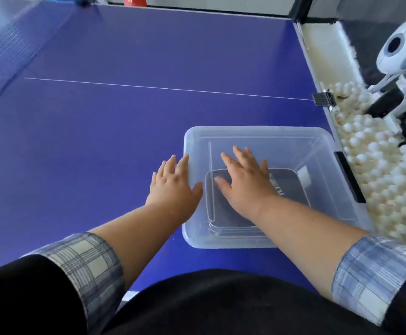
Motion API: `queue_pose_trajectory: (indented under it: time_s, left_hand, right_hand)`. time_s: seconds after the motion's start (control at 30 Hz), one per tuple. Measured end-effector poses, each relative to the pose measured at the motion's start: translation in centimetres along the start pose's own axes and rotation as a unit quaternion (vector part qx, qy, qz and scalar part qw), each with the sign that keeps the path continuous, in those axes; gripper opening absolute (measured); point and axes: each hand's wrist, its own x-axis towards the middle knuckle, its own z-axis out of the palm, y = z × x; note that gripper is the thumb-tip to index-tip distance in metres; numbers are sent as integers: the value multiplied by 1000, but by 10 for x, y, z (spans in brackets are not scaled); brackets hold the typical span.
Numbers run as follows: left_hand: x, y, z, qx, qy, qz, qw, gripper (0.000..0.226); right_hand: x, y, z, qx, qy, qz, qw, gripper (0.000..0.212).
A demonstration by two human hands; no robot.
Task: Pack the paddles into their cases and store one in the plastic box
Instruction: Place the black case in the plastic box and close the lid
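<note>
1. A clear rectangular plastic box [257, 131] sits on the blue worktop [124, 117], near its right edge.
2. A dark square paddle case [291, 187] lies inside the box.
3. A heap of white balls [378, 170] lies right of the worktop.

The plastic box [257, 134] is clear, smooth and faintly glossy. Inside it, the dark case [291, 187] looks matt, perhaps fabric. Beneath the box, the blue counter [124, 117] is smooth and matt. The cuffs [86, 257] are checked cloth.
</note>
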Motion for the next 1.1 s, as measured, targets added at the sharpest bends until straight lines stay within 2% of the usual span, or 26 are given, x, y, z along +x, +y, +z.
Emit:
queue_pose_trajectory:
  time_s: [0.03,0.07,0.13,0.2,0.27,0.33,0.37,0.5,0.57,0.63,0.67,0.73,0.87,0.93,1.1]
  left_hand:
    - [1,-11,-4,-86,-30,-72,993,90]
    - [2,-19,-7,-184,-62,-136,972,95]
    - [5,-30,-11,-373,-116,-231,891,95]
    - [12,-41,-6,-498,-133,-262,816,78]
    - [21,-50,3,-581,-137,-273,754,48]
    - [29,-53,7,-636,-160,-307,690,38]
    - [32,-53,9,-643,-169,-320,675,37]
    - [43,-48,18,-614,-189,-328,693,33]
    - [45,-45,17,-632,-205,-314,678,39]
    - [43,-39,10,-664,-233,-288,650,52]
    - [42,-34,8,-667,-252,-272,647,60]
    - [39,-23,7,-646,-265,-261,667,67]
    - [36,-8,-1,-570,-198,-270,750,48]
    - [35,-5,-7,-541,-180,-262,779,43]
    - [36,1,-15,-491,-176,-256,814,40]
  right_hand:
    - [11,-14,1,13,5,-2,1000,62]
    - [20,-25,3,19,9,0,1000,59]
    - [35,-37,9,-3,3,11,1000,55]
    - [41,-38,18,-40,-11,27,999,54]
    - [40,-36,25,-47,1,39,998,54]
    - [39,-36,29,-41,17,46,998,57]
    - [39,-36,30,-40,25,53,997,59]
    - [38,-35,31,-54,28,92,994,70]
    - [39,-35,30,-63,18,92,994,70]
    - [40,-36,30,-67,15,93,993,68]
    - [40,-36,30,-69,15,96,993,67]
    - [41,-37,30,-74,17,99,992,65]
    - [42,-35,29,-76,11,104,992,63]
    - [43,-34,31,-74,8,105,992,63]
    - [46,-34,37,-72,7,110,991,64]
